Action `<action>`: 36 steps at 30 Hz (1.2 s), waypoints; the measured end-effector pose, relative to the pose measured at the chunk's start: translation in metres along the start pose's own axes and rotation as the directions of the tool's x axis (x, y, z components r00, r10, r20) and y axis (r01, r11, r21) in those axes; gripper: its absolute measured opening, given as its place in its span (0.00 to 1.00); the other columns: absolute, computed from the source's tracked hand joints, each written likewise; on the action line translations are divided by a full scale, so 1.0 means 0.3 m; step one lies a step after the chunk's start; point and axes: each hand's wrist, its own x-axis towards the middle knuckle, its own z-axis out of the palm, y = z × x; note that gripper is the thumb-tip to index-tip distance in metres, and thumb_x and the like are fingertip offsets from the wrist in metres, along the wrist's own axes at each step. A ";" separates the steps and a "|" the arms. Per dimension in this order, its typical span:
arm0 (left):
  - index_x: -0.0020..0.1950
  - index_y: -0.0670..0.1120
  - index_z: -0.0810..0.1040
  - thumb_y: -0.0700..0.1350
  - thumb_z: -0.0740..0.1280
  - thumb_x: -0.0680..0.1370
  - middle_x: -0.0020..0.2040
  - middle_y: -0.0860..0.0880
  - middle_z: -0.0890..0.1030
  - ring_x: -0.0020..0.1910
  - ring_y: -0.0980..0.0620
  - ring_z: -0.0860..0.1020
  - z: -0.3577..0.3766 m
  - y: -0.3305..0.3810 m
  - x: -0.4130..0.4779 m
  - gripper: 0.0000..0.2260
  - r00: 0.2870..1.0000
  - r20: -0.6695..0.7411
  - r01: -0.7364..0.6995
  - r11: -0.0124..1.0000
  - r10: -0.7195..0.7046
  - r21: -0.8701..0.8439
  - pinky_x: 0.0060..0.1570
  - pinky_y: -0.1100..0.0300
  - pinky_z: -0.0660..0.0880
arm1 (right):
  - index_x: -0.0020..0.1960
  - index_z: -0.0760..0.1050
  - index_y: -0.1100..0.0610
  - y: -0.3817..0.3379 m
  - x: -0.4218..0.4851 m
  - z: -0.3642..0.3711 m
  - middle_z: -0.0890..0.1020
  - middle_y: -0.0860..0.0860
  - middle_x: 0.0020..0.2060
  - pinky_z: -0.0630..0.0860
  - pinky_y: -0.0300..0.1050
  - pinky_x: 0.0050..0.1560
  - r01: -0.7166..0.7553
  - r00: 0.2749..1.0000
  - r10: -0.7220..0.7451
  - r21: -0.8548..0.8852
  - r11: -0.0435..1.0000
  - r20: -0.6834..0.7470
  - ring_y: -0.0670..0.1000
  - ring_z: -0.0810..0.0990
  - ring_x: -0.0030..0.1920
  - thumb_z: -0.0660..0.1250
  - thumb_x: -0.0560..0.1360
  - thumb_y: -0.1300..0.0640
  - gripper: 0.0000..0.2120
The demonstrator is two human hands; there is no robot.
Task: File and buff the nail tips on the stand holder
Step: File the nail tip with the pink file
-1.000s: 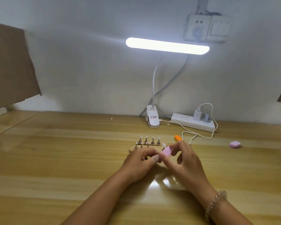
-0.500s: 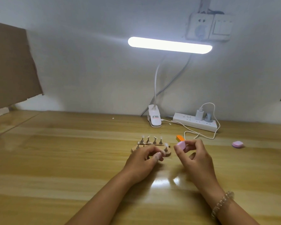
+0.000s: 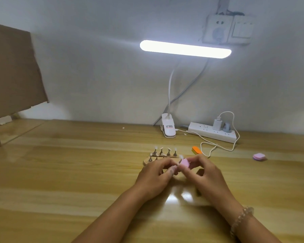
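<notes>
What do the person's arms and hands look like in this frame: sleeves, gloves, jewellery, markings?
Both forearms are bare, with no sleeves in view. The left hand has no glove, ring or watch that shows. The right hand is also ungloved; a beaded bracelet of pale, translucent round beads sits on that wrist. No tattoos or markings are visible. Nail detail is too blurred to tell.

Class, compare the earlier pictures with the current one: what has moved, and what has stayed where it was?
The right hand, pinching the pink buffer block, pulled away to the right half a second ago and has now come back to the nail tip at the stand holder's right end. The left hand stayed at the holder. The orange file and spare pink block have not moved.
</notes>
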 end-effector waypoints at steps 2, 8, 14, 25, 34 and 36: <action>0.45 0.58 0.78 0.48 0.64 0.82 0.44 0.62 0.83 0.44 0.59 0.78 0.005 0.004 0.000 0.08 0.999 -0.017 0.027 1.000 -0.027 -0.014 0.49 0.51 0.75 | 0.49 0.78 0.50 0.015 0.017 -0.026 0.82 0.45 0.42 0.75 0.45 0.44 -0.096 0.984 0.102 0.053 0.994 -0.147 0.49 0.81 0.43 0.73 0.71 0.47 0.11; 0.46 0.58 0.76 0.45 0.63 0.82 0.41 0.61 0.81 0.45 0.56 0.79 0.001 0.004 0.001 0.09 1.000 0.000 0.017 1.000 -0.017 -0.010 0.52 0.49 0.76 | 0.50 0.75 0.48 -0.016 -0.024 -0.007 0.83 0.40 0.44 0.76 0.47 0.28 0.027 0.998 -0.029 0.044 0.999 0.049 0.49 0.79 0.27 0.74 0.67 0.41 0.17; 0.47 0.58 0.77 0.48 0.63 0.81 0.44 0.62 0.81 0.45 0.56 0.78 -0.003 0.003 -0.002 0.06 0.999 0.034 0.002 0.999 -0.003 0.048 0.50 0.52 0.75 | 0.47 0.72 0.45 0.009 -0.014 0.001 0.81 0.35 0.42 0.77 0.50 0.34 0.083 0.997 -0.084 -0.144 0.986 0.002 0.47 0.77 0.29 0.74 0.68 0.42 0.15; 0.45 0.59 0.79 0.41 0.64 0.82 0.41 0.59 0.81 0.44 0.54 0.78 -0.015 0.004 0.008 0.13 0.999 0.045 -0.003 0.998 0.006 -0.059 0.48 0.53 0.74 | 0.46 0.72 0.47 -0.002 -0.018 0.010 0.81 0.37 0.41 0.75 0.48 0.32 0.139 0.987 -0.129 -0.109 0.984 0.090 0.46 0.77 0.28 0.74 0.68 0.41 0.16; 0.43 0.61 0.77 0.45 0.63 0.82 0.41 0.61 0.81 0.46 0.57 0.79 -0.009 0.002 0.007 0.13 0.999 0.031 0.012 1.000 -0.013 0.008 0.51 0.53 0.74 | 0.45 0.72 0.48 0.009 -0.006 0.007 0.80 0.35 0.43 0.73 0.43 0.33 0.108 0.994 -0.104 -0.100 0.989 0.040 0.44 0.77 0.29 0.74 0.68 0.42 0.14; 0.43 0.61 0.77 0.45 0.63 0.82 0.41 0.61 0.81 0.46 0.57 0.79 -0.006 0.001 0.007 0.12 0.999 0.036 0.011 1.000 -0.012 0.017 0.51 0.53 0.74 | 0.44 0.71 0.47 0.014 -0.004 0.003 0.80 0.36 0.43 0.73 0.44 0.34 0.120 0.993 -0.119 -0.141 0.983 0.013 0.45 0.76 0.30 0.74 0.69 0.42 0.15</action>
